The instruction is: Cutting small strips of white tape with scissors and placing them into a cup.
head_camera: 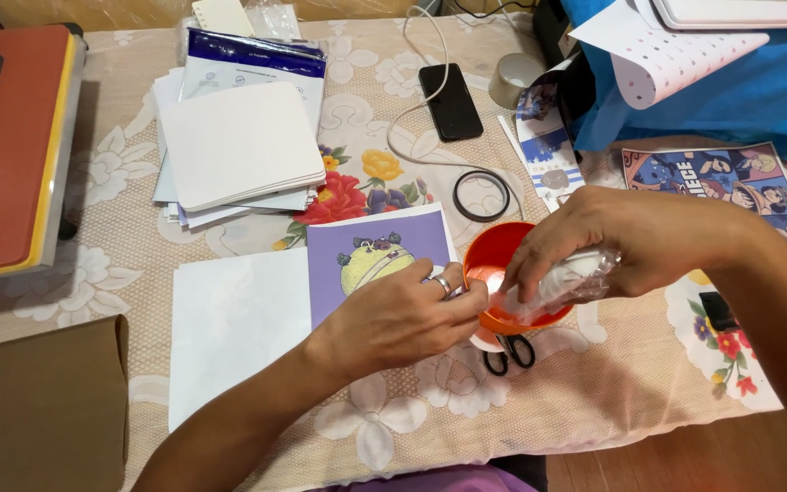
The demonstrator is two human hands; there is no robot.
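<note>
Plastic wrap [568, 281], clear and crinkled around something white, sits in the grasp of the right hand [617, 241], held over the orange bowl [501, 260] at about three o'clock from the table's middle. What the white object inside is cannot be made out; the fingers and the glossy film cover most of it. The left hand [403, 314], a ring on one finger, pinches the bowl's near rim at nine o'clock of the bowl, its fingers curled closed on the edge. Much of the bowl's round, smooth interior is hidden behind both hands.

Black scissors [509, 351] lie under the bowl at six o'clock, only the loop handles showing. At nine o'clock of the bowl lies a purple cartoon print [366, 251], partly covered by the left hand, with a blank white sheet [234, 333] just beside it. A thin black ring [481, 195] lies at twelve o'clock, and beyond it a dark phone [450, 100] with a white cable. A stack of white rounded-corner pads [239, 146] rests at ten o'clock. All of it sits on a lacy floral tablecloth [393, 415]. A colourful printed picture [730, 187] at two o'clock is cut off by the right forearm.
</note>
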